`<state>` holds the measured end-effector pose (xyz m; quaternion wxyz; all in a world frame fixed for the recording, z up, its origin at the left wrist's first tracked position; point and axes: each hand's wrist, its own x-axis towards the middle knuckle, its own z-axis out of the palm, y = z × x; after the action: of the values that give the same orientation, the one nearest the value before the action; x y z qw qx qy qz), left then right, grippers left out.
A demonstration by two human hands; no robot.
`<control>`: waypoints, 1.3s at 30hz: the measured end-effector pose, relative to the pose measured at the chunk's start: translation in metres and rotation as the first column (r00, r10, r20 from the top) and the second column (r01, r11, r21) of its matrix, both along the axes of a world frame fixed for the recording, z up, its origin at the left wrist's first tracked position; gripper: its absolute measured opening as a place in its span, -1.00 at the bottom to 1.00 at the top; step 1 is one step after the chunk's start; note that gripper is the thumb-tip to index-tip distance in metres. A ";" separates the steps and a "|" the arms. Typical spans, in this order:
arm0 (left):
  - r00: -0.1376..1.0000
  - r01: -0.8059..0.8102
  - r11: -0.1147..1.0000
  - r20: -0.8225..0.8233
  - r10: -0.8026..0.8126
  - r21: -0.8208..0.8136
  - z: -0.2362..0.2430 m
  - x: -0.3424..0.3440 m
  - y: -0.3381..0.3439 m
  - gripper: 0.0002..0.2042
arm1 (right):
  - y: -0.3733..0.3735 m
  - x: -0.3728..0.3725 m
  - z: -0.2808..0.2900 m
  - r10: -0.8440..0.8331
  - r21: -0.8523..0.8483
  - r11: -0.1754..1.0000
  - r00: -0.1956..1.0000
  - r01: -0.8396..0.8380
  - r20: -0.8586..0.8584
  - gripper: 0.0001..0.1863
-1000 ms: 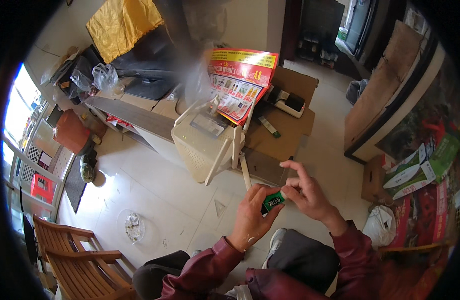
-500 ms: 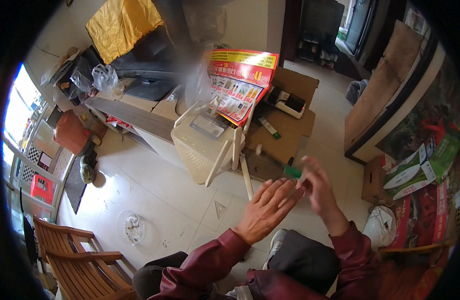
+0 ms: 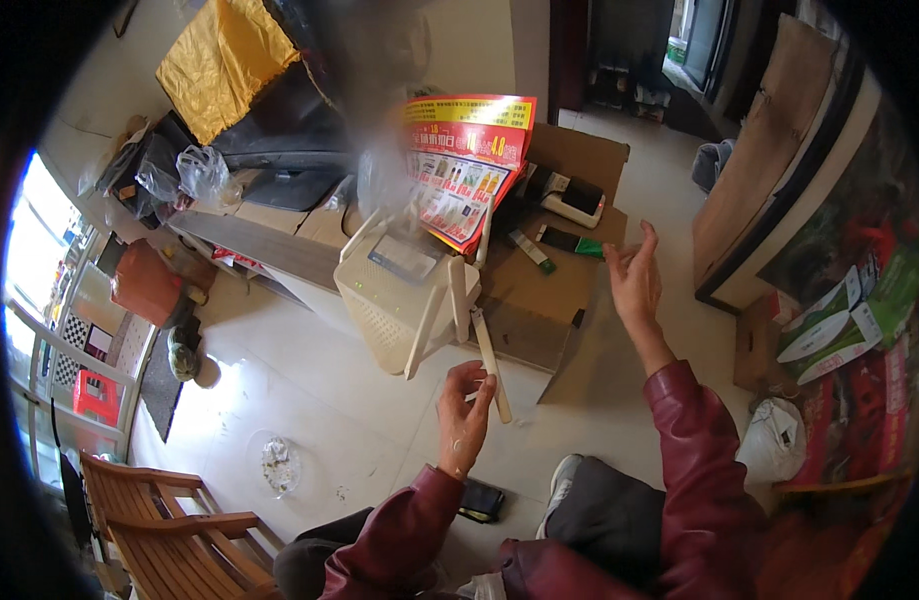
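Lying on cardboard [image 3: 524, 312] right of the cream router [image 3: 391, 298], the black-and-green pack [image 3: 571, 242] looks light, stiff and best pinched by its long edges, with the right hand [image 3: 636, 285] farther right, fingers spread, and the left hand [image 3: 463, 415] below the router, fingers loosely curled and empty.

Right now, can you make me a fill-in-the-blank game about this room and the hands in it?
The hand nearest the small black-and-green box is the ____ one.
The cream-coloured device with several antennas is a ____.
The slatted seat at the lower left is made of ____.
The shiny covering at the upper left is the colour of the metal called ____.

Missing words: right; router; wood; gold.
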<state>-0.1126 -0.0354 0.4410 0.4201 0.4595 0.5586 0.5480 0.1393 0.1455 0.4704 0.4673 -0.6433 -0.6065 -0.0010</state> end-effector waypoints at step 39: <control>0.880 0.217 0.956 0.464 -0.105 -0.195 0.007 0.011 0.010 -0.75 | -0.075 -0.104 -0.008 -0.159 0.201 0.299 -0.257 -0.933 -0.953 -0.52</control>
<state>-0.1020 -0.0255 0.4476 0.6345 0.3112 0.4686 0.5301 0.0351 0.0703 0.4623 0.3532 -0.2230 -0.2378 0.8769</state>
